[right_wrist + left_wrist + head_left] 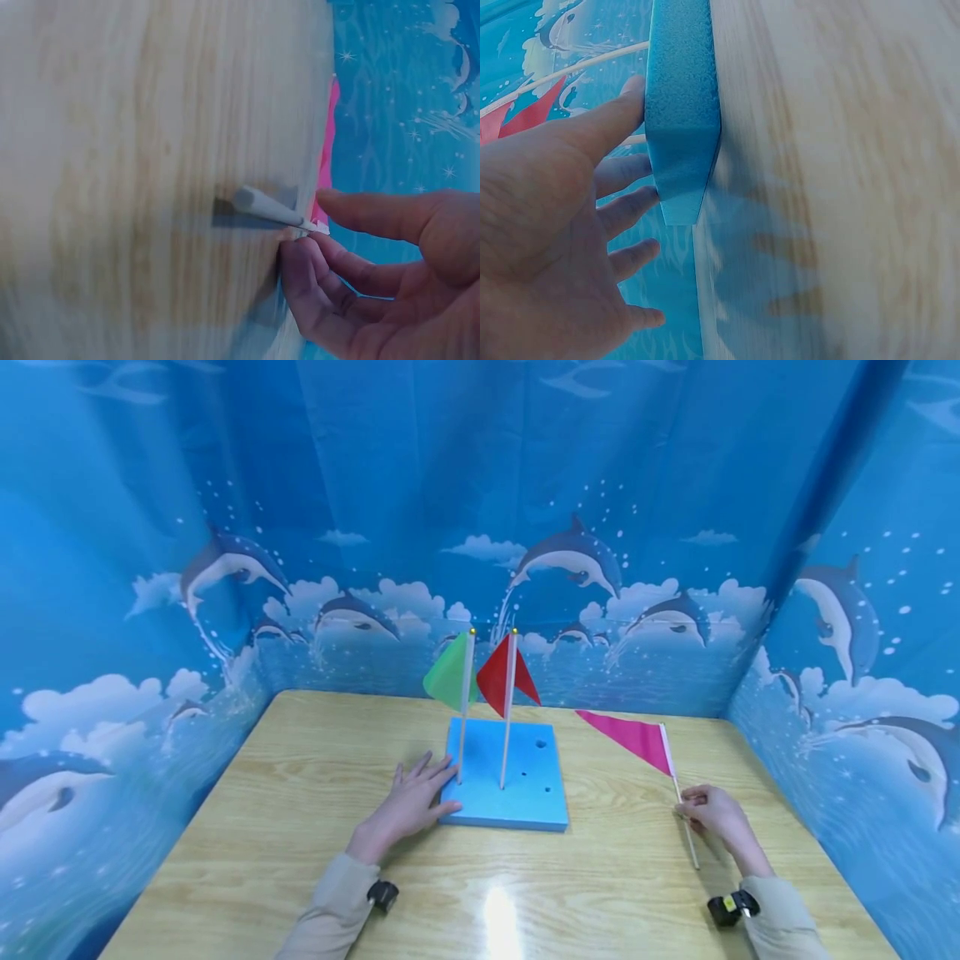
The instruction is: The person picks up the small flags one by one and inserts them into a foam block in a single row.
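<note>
A blue board [504, 811] lies on the table with a green flag [448, 673] and a red flag [497, 678] upright on white sticks in it. At the board's left side is my left hand [408, 802], fingers spread, thumb and fingertips touching its edge; in the left wrist view the thumb overlaps the board's side [682, 150]. To the right, a pink pennant flag [633, 737] lies pointing left. My right hand [716, 812] pinches its stick about halfway along. In the right wrist view the stick's end [251, 201] projects past the fingertips.
Small holes [541, 744] show in the right half of the board. The wooden table [315, 760] is bordered at the back and sides by a blue dolphin curtain [420, 527]. A bright reflection lies on the table near its front.
</note>
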{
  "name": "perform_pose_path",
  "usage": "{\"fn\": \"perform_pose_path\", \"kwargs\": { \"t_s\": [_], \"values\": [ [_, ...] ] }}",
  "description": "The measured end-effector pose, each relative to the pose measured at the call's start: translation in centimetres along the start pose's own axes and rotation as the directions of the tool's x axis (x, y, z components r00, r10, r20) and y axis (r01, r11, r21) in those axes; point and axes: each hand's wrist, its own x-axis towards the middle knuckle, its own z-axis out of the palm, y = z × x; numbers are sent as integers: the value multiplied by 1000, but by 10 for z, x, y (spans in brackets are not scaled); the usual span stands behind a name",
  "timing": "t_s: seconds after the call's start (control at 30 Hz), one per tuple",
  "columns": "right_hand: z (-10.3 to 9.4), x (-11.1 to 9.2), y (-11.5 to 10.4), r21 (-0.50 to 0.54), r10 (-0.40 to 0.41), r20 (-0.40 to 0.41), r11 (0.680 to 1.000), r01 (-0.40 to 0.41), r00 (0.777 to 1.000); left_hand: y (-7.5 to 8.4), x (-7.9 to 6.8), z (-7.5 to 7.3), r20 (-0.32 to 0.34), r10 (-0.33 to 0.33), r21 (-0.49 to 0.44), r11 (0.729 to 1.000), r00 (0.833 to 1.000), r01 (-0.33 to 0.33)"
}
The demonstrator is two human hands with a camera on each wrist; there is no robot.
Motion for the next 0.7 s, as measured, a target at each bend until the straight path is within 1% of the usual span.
{"fn": "perform_pose_path", "kwargs": {
  "t_s": [0.27, 0.4, 0.5, 0.57, 0.63, 0.7],
  "values": [
    [5, 4, 0, 9, 52, 16, 999, -52, 999, 0, 0, 1, 1, -8, 13, 1000, 1000, 8],
    [5, 4, -1, -52, 67, 0, 996, -67, 998, 0, -1, 1, -4, -1, 10, 1000, 1000, 1],
    [2, 2, -3, -110, 56, -15, 992, -57, 998, 1, -1, 0, -7, 5, 5, 1000, 1000, -5],
    [1, 0, -5, -116, 40, -19, 992, -42, 999, 1, -1, 0, -3, 1, 4, 1000, 1000, -1],
    [-1, -2, -6, -107, 23, -24, 994, -26, 999, 2, -1, 0, -3, -4, 4, 1000, 1000, 4],
    [-1, -3, -7, -60, 20, -27, 998, -21, 999, 1, -1, 0, -6, -8, 5, 1000, 1000, 8]
  ]
}}
